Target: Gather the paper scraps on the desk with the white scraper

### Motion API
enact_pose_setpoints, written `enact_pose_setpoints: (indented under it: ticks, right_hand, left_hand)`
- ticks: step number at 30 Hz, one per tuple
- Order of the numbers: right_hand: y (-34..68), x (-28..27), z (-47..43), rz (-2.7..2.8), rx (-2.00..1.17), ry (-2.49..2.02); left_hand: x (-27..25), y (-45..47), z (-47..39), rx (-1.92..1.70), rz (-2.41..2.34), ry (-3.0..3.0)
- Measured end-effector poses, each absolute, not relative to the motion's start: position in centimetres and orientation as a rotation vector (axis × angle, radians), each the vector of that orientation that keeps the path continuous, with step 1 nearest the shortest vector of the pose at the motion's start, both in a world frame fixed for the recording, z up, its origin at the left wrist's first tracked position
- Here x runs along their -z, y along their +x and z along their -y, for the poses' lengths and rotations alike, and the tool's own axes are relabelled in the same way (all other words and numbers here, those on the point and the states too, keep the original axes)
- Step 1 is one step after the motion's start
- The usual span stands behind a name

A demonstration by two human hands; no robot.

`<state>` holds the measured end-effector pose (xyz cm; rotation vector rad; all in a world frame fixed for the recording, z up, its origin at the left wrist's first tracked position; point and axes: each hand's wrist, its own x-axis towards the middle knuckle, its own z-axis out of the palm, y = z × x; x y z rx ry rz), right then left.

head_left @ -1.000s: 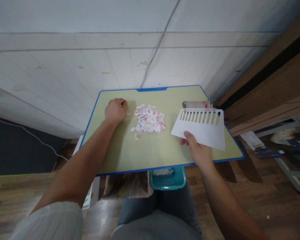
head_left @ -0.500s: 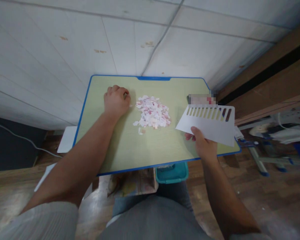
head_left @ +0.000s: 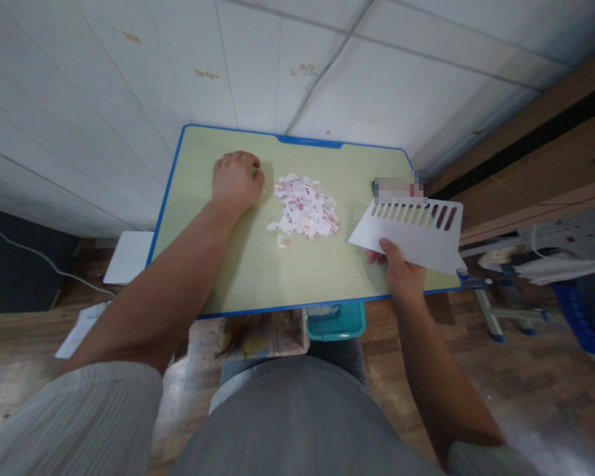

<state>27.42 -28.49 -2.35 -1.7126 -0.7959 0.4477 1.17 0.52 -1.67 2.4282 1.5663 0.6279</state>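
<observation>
a slotted white sheet [head_left: 406, 235] is being held over the right part of a pale green tabletop [head_left: 277, 281], its row of slots being turned toward the far side. it is being pinched at its near edge by the right hand [head_left: 400, 270], the thumb being laid on the upper face and the fingers being tucked beneath; the right forearm is being angled in from the lower right.

to the left of the sheet, near the middle of the tabletop, a heap of paper scraps [head_left: 306, 206] is being displayed, a few loose pieces being scattered at its near side. just left of the heap, the left hand [head_left: 238, 180] is being rested, back upward, the fingers being curled in and only a narrow gap being left beside the thumb; whether anything is being enclosed cannot be told. the left forearm is being extended diagonally across the near edge.

a blurred object [head_left: 399, 190] is being shown just behind the slots. below the near edge, a teal basin [head_left: 338, 336] is being partly overhung. beyond the far edge, a grey cable [head_left: 327, 66] is being carried up a white wall [head_left: 158, 79].
</observation>
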Motion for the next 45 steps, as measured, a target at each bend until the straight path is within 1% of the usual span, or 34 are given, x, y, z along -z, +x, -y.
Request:
enact_pose_setpoints:
  ticks: [10,14,18,23,30,38,45]
  right_hand:
    - [27.8,3.0,28.4,0.875,-0.455,-1.714]
    - [27.5,2.3,29.0,0.973,-0.39,-1.78]
    - [25.9,1.4,30.0,1.075,-0.39,-1.802]
    - [22.7,1.0,31.0,1.067,-0.519,-1.828]
    - [18.6,1.5,31.6,1.05,-0.739,-1.786]
    - [19.5,1.3,32.2,1.225,-0.838,-1.697]
    - [19.7,1.1,31.9,1.229,-0.686,-1.709]
  left_hand:
    - [1.7,0.9,-0.4,-0.634,-1.54,2.417]
    - [1.6,0.9,-0.3,-0.637,-1.552,2.41]
    - [1.8,0.9,-0.5,-0.642,-1.541,2.375]
    - [2.1,1.2,-0.6,-0.702,-1.525,2.339]
    - [1.2,1.8,0.2,-0.63,-1.564,2.365]
    - [1.6,2.3,-0.2,-0.619,-1.604,2.381]
    - [2.0,2.3,-0.5,-0.687,-1.571,2.378]
